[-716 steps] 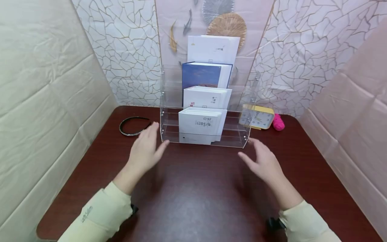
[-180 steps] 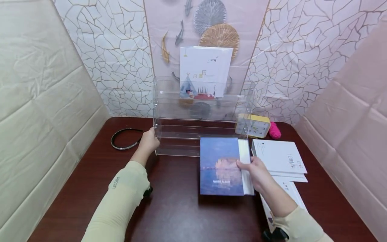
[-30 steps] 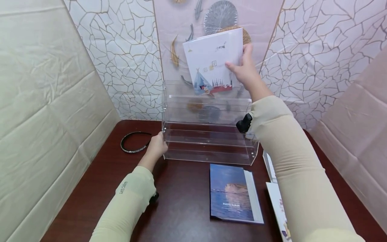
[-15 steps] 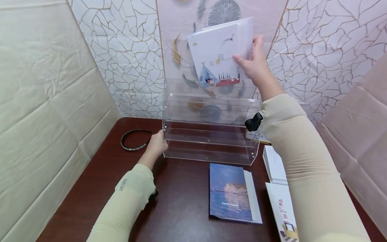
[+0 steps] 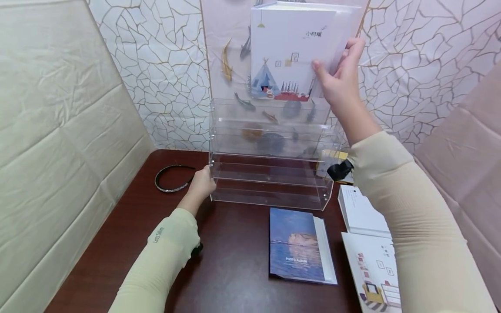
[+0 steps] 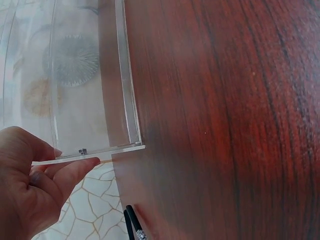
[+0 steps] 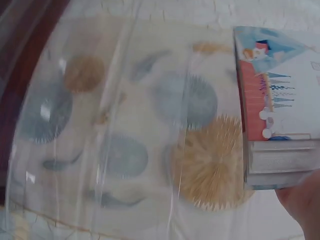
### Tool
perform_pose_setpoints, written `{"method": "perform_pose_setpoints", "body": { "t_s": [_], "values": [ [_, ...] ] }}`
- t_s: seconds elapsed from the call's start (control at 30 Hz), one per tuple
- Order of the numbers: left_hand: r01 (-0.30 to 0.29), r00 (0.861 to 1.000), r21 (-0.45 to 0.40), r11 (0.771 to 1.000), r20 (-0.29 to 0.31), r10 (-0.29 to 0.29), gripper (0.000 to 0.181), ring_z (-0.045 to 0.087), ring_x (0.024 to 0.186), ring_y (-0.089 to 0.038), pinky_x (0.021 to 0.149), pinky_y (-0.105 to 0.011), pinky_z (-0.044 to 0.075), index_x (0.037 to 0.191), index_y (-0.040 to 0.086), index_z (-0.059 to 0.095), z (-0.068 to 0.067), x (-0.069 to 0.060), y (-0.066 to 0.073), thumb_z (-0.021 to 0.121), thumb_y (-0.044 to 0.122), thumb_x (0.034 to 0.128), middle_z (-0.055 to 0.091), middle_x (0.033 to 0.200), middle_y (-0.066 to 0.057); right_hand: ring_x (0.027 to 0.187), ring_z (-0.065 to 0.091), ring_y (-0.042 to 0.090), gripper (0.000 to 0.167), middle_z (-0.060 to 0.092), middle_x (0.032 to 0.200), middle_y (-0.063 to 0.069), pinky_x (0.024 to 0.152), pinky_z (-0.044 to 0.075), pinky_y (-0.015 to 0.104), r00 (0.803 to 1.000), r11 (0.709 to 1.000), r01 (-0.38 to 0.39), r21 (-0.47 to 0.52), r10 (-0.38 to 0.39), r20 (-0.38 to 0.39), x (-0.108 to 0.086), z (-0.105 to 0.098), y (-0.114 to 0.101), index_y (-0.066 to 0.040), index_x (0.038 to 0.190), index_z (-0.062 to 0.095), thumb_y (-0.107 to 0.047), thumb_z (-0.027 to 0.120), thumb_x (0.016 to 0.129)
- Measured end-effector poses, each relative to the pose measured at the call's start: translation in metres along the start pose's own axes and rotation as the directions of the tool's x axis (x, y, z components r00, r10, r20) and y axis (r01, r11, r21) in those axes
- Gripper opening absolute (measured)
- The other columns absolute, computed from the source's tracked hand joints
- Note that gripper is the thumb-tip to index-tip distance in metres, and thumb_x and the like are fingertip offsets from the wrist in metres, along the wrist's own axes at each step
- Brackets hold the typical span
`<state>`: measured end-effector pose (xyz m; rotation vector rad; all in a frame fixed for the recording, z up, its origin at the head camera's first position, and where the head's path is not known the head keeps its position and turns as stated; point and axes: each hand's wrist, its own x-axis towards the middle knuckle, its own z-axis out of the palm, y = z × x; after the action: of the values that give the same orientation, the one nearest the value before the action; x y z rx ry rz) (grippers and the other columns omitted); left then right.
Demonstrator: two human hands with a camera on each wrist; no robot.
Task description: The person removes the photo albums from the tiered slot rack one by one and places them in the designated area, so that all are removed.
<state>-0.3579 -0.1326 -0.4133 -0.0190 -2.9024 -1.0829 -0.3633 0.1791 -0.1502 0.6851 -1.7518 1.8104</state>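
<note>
My right hand [image 5: 344, 82] holds a white photo album [image 5: 289, 48] with a tent drawing by its right side, thumb on the cover, above the top of a clear acrylic tiered rack [image 5: 270, 201]. In the right wrist view, the album's lower corner [image 7: 280, 100] and part of the hand [image 7: 302, 200] show at the right. My left hand [image 5: 201, 184] grips the rack's left side panel; in the left wrist view the panel's edge [image 6: 120, 148] lies between the thumb and fingers [image 6: 75, 172]. A blue photo album [image 5: 299, 243] lies flat in front of the rack.
Two white albums lie at the right, one farther back [image 5: 362, 213] and one nearer [image 5: 375, 269], partly behind my right sleeve. A black headband [image 5: 172, 190] lies left of the rack. A yellow clock [image 5: 340, 155] stands behind its right side, mostly hidden.
The white album has risen up and right, off the rack's top tier, and straightened. Earlier, several albums stood in the rack; the blue one has since been laid on the table. The left hand keeps its grip.
</note>
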Motion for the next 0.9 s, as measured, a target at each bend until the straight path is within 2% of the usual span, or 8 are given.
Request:
{"method": "perform_pose_setpoints", "body": {
  "t_s": [0.1, 0.23, 0.4, 0.5, 0.57, 0.63, 0.73, 0.9],
  "values": [
    [-0.006, 1.0, 0.005, 1.0, 0.0, 0.006, 0.033, 0.059, 0.092, -0.029, 0.077, -0.042, 0.048, 0.122, -0.004, 0.046, 0.001, 0.0, 0.0, 0.05, 0.001, 0.0896, 0.061, 0.106, -0.02, 0.102, 0.058, 0.032, 0.046, 0.056, 0.117, 0.018, 0.085, 0.048, 0.038, 1.0, 0.997, -0.011, 0.072, 0.01, 0.022, -0.019, 0.002, -0.001, -0.013, 0.109, 0.026, 0.004, 0.062, 0.085],
    [-0.013, 1.0, 0.003, 1.0, -0.008, 0.013, 0.032, 0.059, 0.094, -0.029, 0.078, -0.043, 0.048, 0.121, -0.004, 0.047, 0.002, -0.001, 0.001, 0.051, 0.002, 0.0896, 0.061, 0.105, -0.02, 0.102, 0.059, 0.033, 0.046, 0.053, 0.121, 0.019, 0.079, 0.051, 0.039, 0.991, 0.991, -0.117, 0.066, 0.113, 0.071, -0.056, 0.008, -0.001, -0.013, 0.114, 0.026, 0.002, 0.061, 0.087],
    [-0.022, 1.0, 0.022, 1.0, -0.014, 0.022, 0.03, 0.06, 0.096, -0.032, 0.08, -0.044, 0.048, 0.118, -0.005, 0.048, 0.003, -0.001, 0.002, 0.052, 0.002, 0.0891, 0.061, 0.102, -0.021, 0.094, 0.062, 0.033, 0.046, 0.053, 0.116, 0.02, 0.071, 0.053, 0.039, 0.943, 0.955, -0.288, -0.072, 0.296, 0.154, -0.119, 0.016, 0.019, -0.011, 0.117, 0.024, -0.002, 0.059, 0.089],
    [-0.011, 1.0, 0.044, 0.999, -0.023, 0.012, 0.03, 0.06, 0.094, -0.033, 0.077, -0.044, 0.049, 0.117, -0.007, 0.048, 0.003, -0.001, 0.001, 0.052, 0.001, 0.0887, 0.061, 0.099, -0.022, 0.087, 0.064, 0.031, 0.046, 0.053, 0.112, 0.022, 0.068, 0.054, 0.039, 0.87, 0.883, -0.448, -0.137, 0.466, 0.162, -0.16, 0.025, 0.036, -0.006, 0.117, 0.023, 0.0, 0.059, 0.089],
    [0.004, 1.0, 0.038, 0.999, -0.018, -0.003, 0.032, 0.061, 0.093, -0.033, 0.076, -0.043, 0.049, 0.12, -0.006, 0.047, 0.003, -0.001, 0.001, 0.051, 0.002, 0.0893, 0.061, 0.1, -0.022, 0.08, 0.065, 0.03, 0.046, 0.053, 0.11, 0.025, 0.066, 0.054, 0.04, 0.797, 0.808, -0.564, -0.169, 0.586, 0.146, -0.185, 0.032, 0.048, -0.003, 0.117, 0.023, 0.001, 0.059, 0.088],
    [0.017, 1.0, 0.021, 1.0, -0.012, -0.016, 0.034, 0.061, 0.094, -0.032, 0.075, -0.043, 0.049, 0.123, -0.006, 0.046, 0.003, 0.0, 0.002, 0.05, 0.002, 0.0901, 0.061, 0.102, -0.022, 0.074, 0.065, 0.027, 0.047, 0.053, 0.107, 0.025, 0.064, 0.054, 0.039, 0.71, 0.717, -0.665, -0.21, 0.694, 0.122, -0.207, 0.039, 0.059, -0.002, 0.117, 0.023, -0.001, 0.06, 0.088],
    [0.022, 1.0, -0.003, 1.0, 0.011, -0.022, 0.036, 0.06, 0.099, -0.032, 0.078, -0.043, 0.049, 0.127, -0.005, 0.044, 0.003, 0.0, 0.003, 0.048, 0.003, 0.092, 0.061, 0.108, -0.022, 0.07, 0.063, 0.024, 0.046, 0.051, 0.105, 0.024, 0.061, 0.054, 0.038, 0.614, 0.614, -0.745, -0.261, 0.784, 0.093, -0.231, 0.046, 0.075, -0.002, 0.117, 0.023, -0.005, 0.06, 0.09],
    [0.039, 0.999, -0.023, 0.999, 0.03, -0.038, 0.037, 0.057, 0.107, -0.032, 0.083, -0.044, 0.048, 0.129, -0.004, 0.041, 0.004, 0.0, 0.006, 0.048, 0.004, 0.0936, 0.059, 0.115, -0.021, 0.08, 0.058, 0.026, 0.052, 0.043, 0.111, 0.026, 0.064, 0.051, 0.037, 0.527, 0.525, -0.778, -0.345, 0.844, 0.096, -0.254, 0.054, 0.091, 0.004, 0.122, 0.021, -0.007, 0.06, 0.09]
  ]
}}
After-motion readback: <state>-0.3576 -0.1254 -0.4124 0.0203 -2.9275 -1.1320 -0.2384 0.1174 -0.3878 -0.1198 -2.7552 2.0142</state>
